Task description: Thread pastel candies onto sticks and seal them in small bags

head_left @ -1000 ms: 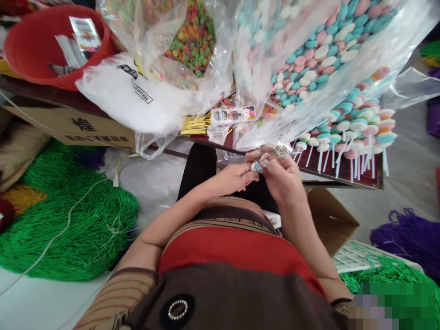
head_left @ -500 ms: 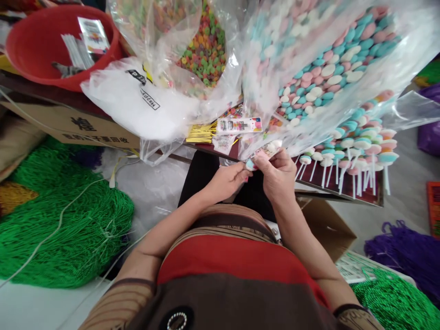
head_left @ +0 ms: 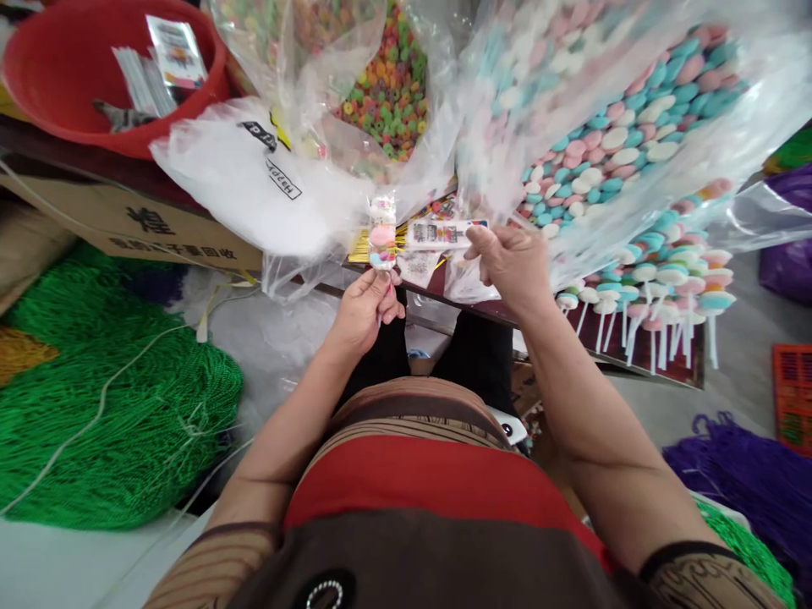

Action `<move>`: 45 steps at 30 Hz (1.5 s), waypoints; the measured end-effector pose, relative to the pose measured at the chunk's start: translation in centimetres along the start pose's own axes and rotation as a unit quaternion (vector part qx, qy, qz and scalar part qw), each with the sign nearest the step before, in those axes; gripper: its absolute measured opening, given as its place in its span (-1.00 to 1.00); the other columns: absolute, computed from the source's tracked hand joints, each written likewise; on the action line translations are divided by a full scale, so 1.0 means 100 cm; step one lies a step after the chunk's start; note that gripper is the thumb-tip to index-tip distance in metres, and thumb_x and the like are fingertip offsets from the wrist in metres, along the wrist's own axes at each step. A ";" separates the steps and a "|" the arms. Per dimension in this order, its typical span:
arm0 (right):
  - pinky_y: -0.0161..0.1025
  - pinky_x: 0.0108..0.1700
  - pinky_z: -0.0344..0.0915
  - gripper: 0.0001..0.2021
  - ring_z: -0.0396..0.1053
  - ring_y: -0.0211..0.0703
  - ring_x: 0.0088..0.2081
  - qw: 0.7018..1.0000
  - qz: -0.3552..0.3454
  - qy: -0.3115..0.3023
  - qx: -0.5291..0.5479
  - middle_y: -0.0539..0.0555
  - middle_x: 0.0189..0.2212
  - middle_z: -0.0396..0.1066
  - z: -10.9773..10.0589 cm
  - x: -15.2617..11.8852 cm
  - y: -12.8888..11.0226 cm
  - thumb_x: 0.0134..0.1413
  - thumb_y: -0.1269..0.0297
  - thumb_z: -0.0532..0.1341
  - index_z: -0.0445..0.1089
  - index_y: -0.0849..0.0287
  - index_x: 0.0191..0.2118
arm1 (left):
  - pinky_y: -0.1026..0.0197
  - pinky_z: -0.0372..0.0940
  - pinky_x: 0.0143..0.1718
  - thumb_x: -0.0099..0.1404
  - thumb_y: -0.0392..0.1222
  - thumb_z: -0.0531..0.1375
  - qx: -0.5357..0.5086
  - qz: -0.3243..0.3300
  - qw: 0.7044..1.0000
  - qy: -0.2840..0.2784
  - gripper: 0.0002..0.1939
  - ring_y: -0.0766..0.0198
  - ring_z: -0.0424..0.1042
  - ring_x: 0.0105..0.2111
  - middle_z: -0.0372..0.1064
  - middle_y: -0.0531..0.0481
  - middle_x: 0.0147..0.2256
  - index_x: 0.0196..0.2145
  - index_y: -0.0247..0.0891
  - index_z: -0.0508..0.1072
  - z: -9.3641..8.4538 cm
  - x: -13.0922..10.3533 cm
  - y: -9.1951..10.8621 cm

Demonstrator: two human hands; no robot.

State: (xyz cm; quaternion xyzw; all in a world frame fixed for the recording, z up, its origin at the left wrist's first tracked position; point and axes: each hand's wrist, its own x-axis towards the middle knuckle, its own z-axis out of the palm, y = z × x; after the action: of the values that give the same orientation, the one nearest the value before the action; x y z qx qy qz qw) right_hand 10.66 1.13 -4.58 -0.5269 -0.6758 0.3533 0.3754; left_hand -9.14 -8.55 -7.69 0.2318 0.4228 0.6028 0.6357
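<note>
My left hand (head_left: 366, 315) is closed around the stick of a candy lollipop (head_left: 382, 235), which stands upright in a clear printed wrapper with pastel pieces stacked inside. My right hand (head_left: 515, 264) has its thumb and fingers bent together at the right end of a white printed packet (head_left: 437, 234) on the table edge, and its fingertips cover part of that end. Beside the packet lie yellow twist ties (head_left: 359, 245), partly behind the lollipop. A small clear printed piece (head_left: 419, 268) rests just below the packet.
An open bag of pastel candies (head_left: 589, 161) and a bag of ring candies (head_left: 390, 101) stand at the back. Finished lollipops (head_left: 666, 279) are piled at the right. A red basin (head_left: 57, 110) and white plastic bags (head_left: 222, 186) sit at the left; green cord (head_left: 120, 406) lies below.
My left hand has moved left and up with the wrapped lollipop, now upright. My right hand has let go of the lollipop and come to the right end of the printed packet.
</note>
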 end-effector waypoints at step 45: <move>-0.22 -0.28 0.28 -0.88 0.38 -0.16 -0.41 0.987 -0.071 -0.036 -0.140 0.05 -0.45 0.49 0.024 -0.040 0.000 0.08 0.33 0.15 0.44 0.13 -0.36 | 0.38 -0.15 -0.63 0.36 -0.31 0.16 0.123 -0.057 0.991 -0.010 -0.69 0.51 -0.02 -0.63 0.03 0.18 -0.59 -0.52 -0.24 0.19 0.049 0.015 -0.021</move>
State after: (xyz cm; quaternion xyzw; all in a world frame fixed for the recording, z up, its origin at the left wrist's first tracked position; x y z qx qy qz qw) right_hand 9.19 -3.01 -6.30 -0.5121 -0.7671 0.2463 0.2978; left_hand -4.12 -6.37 -7.16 0.2892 0.5000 0.5067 0.6400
